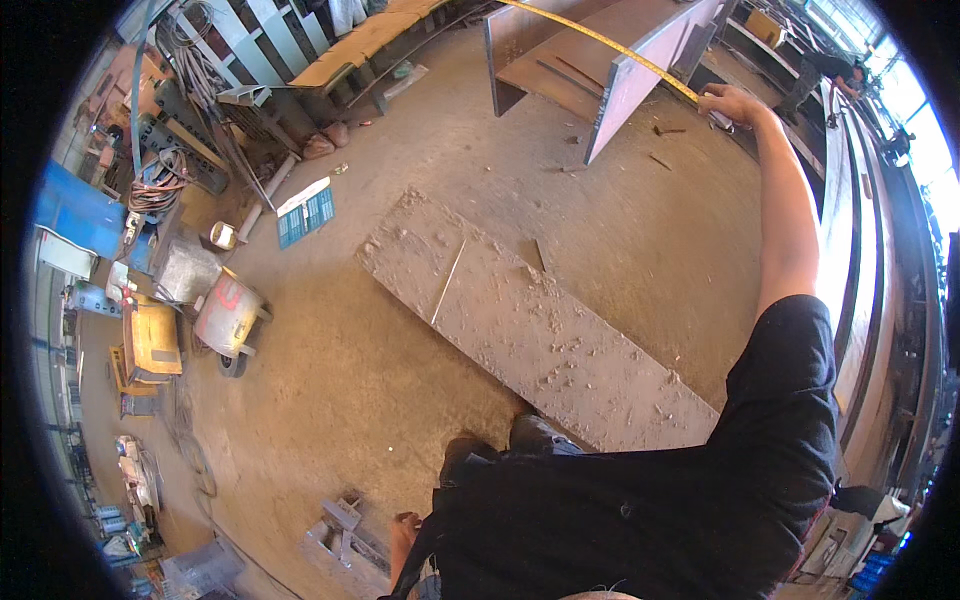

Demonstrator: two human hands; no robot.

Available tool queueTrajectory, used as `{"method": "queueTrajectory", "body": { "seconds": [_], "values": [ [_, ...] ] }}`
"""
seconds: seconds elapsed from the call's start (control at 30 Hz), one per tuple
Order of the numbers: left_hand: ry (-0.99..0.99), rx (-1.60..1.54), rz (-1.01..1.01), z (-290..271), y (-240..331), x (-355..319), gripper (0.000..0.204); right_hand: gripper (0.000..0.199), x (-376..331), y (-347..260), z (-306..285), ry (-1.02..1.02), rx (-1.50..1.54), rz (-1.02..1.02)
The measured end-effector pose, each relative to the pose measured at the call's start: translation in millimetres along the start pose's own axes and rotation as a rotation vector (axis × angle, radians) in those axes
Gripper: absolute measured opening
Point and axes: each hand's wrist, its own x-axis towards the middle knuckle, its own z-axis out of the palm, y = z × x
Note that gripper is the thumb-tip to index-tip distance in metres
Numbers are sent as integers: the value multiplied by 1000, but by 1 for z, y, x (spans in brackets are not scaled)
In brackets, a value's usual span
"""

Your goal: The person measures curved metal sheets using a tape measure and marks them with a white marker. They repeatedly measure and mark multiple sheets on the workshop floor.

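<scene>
My right hand [735, 104] reaches far out at the upper right, its fingers closed around a tape measure [718, 121]. The yellow tape blade [600, 39] runs from it to the upper left, across the tops of the upright plates of a large steel beam [640, 85]. The blade's far end lies outside the view. Low in the picture my left hand [404, 528] hangs beside my body near a small metal frame [342, 518]. Its fingers are too small and partly hidden to read.
A long plate [540, 330] covered in crumbly debris lies before my feet, a thin stick across it. On the left are a wheelbarrow [228, 315], a yellow machine [152, 340] and a blue panel [306, 214]. Long steel sections [860, 240] line the right; another person [835, 72] is beyond.
</scene>
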Motion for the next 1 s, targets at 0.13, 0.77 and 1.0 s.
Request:
{"method": "queueTrajectory", "body": {
  "seconds": [0.13,0.77,1.0],
  "values": [
    [118,146,81,14,-7,21,40,57,54,12,-3,-17,-89,-35],
    [-35,-67,24,11,138,-5,37,79,41,69,8,-54,-444,171],
    [-48,-21,29,18,140,-8,42,80,50,79,18,-57,-418,198]
  ]
}}
